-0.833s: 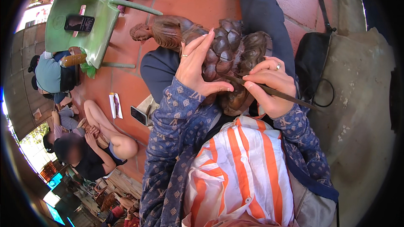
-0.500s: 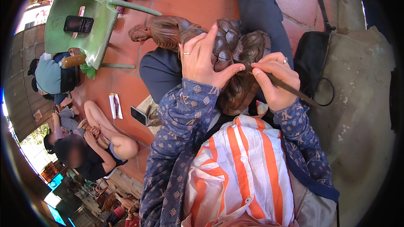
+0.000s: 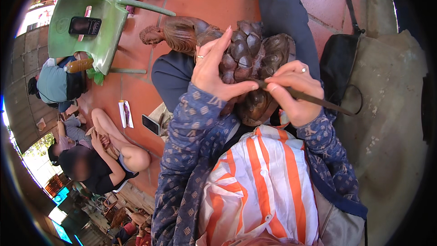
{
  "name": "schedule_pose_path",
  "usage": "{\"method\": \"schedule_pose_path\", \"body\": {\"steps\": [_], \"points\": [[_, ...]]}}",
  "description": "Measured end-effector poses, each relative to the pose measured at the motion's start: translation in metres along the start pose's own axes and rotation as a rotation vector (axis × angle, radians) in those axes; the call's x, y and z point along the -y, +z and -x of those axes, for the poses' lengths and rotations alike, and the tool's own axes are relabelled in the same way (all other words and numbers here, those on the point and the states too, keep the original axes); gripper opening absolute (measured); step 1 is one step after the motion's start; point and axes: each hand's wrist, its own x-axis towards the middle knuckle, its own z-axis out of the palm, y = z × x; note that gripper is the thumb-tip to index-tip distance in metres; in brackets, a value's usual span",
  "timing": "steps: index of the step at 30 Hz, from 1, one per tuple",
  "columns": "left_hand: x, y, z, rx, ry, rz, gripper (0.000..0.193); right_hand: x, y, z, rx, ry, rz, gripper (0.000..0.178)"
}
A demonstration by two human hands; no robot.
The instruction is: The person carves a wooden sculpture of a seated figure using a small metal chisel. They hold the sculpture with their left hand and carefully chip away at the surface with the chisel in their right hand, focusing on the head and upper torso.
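A dark brown wooden carving (image 3: 243, 48) lies across my lap, with a carved figure's head and draped body at its left end and rounded, leaf-like lobes in the middle. My right hand (image 3: 298, 89) pinches a long, thin, dark file-like tool (image 3: 325, 103) between thumb and fingers. The tool's tip rests at the carving's near side. On the left part of the carving lies my left hand (image 3: 214, 70), its fingers stretched out and its thumb reaching to the tool's tip. Part of the carving is hidden under both hands.
To the left stands a green plastic chair (image 3: 107, 32) with a phone (image 3: 85, 26) on it. Another phone (image 3: 150, 125) lies on the tiled floor (image 3: 136, 86). A person in black (image 3: 98, 168) sits farther left. A black bag (image 3: 339, 59) lies on my right.
My left hand has shifted a little to the left and nearer to me. The tool's tip and my left thumb have moved to a nearer spot on the carving.
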Motion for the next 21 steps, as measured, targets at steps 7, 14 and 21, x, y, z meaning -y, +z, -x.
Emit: {"method": "schedule_pose_path", "body": {"steps": [7,14,21], "points": [[-0.007,0.016,-0.003,-0.123,-0.014,-0.188,0.106,-0.009,0.004,0.0,-0.115,0.086,-0.064,0.007],[0.003,-0.008,0.003,0.026,-0.036,0.085,0.11,0.005,0.007,-0.003,0.058,-0.021,0.021,0.007],[-0.006,0.02,-0.006,-0.198,-0.088,-0.15,0.093,-0.017,-0.007,0.003,-0.164,0.147,-0.133,0.006]]}}
